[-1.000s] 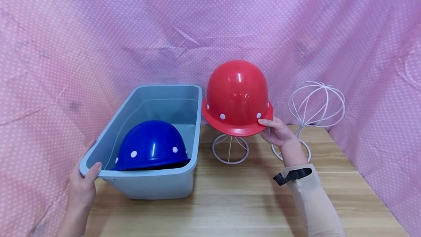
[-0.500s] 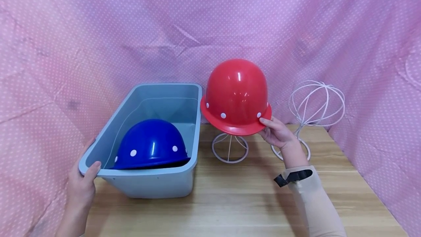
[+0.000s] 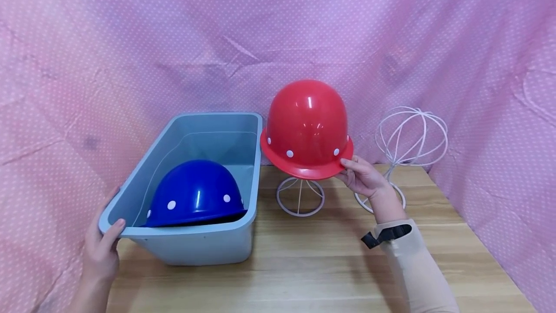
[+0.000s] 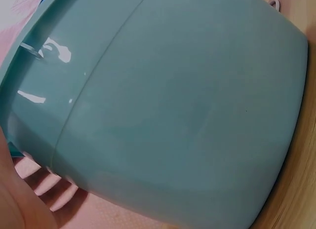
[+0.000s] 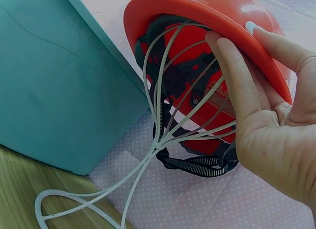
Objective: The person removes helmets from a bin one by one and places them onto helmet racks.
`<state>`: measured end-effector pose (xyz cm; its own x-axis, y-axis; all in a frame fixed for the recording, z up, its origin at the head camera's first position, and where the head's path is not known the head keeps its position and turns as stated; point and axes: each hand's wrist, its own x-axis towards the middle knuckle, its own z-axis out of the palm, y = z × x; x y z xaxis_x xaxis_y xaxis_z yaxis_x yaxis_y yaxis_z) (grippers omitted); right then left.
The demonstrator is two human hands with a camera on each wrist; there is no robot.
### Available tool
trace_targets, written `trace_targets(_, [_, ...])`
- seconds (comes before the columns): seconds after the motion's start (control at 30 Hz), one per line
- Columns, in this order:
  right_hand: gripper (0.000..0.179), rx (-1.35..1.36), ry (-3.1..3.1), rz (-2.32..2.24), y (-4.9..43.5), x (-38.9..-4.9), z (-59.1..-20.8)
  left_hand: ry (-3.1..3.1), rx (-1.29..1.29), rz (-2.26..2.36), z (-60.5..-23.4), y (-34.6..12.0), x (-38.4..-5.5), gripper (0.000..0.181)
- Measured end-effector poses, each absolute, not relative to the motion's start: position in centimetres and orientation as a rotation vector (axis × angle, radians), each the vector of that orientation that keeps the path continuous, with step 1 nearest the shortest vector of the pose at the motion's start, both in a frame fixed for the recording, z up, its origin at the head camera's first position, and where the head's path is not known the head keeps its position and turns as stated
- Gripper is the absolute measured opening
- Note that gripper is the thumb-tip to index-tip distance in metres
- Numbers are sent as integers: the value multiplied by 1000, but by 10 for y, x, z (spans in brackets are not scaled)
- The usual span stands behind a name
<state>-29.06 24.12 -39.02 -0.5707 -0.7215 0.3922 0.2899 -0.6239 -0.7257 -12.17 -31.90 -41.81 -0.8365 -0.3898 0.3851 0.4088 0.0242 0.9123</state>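
Observation:
A red hard hat [image 3: 307, 120] sits over a white wire stand [image 3: 300, 197]; the right wrist view shows the stand's wires [image 5: 170, 125] reaching up inside the shell, beside a black strap [image 5: 197, 165]. My right hand [image 3: 364, 177] pinches the hat's brim at its right front, thumb above and fingers underneath. My left hand [image 3: 102, 248] grips the near left corner of a blue-grey plastic bin [image 3: 208, 245], thumb over the rim. Inside the bin lies a blue hard hat [image 3: 195, 194] with white dots, dome up. The left wrist view is mostly filled by the bin's outer wall [image 4: 173, 100].
A second white wire stand [image 3: 412, 136], bare, stands to the right behind my right forearm. Everything rests on a wooden table [image 3: 304, 264]. Pink dotted cloth [image 3: 278, 23] hangs close behind the table and along both sides.
The whole head view has shifted slightly left. Both hands keep their grips, and the red hard hat stays over its stand.

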Motion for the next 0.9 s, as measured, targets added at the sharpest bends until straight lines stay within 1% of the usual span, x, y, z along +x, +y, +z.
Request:
trace_targets(0.13, [38,-945,830,-2179,241,-290,-389,-1666,-134,-1848,-417,-317,-123,64])
trace_targets(0.3, [37,-967,849,-2159,241,-289,-387,-1642,-102,-1822,-413,-313,-122,62])
trace_targets(0.53, [37,-977,892,-2143,244,-289,-389,-1597,-193,-1852,-421,-318,-126,61])
trace_targets(0.67, [37,-995,935,-2121,245,-287,-391,-1580,-180,-1871,-425,-321,-128,61])
trace_targets(0.9, [37,-995,1035,-2087,249,-283,-394,-1593,-119,-1876,-422,-319,-128,62])
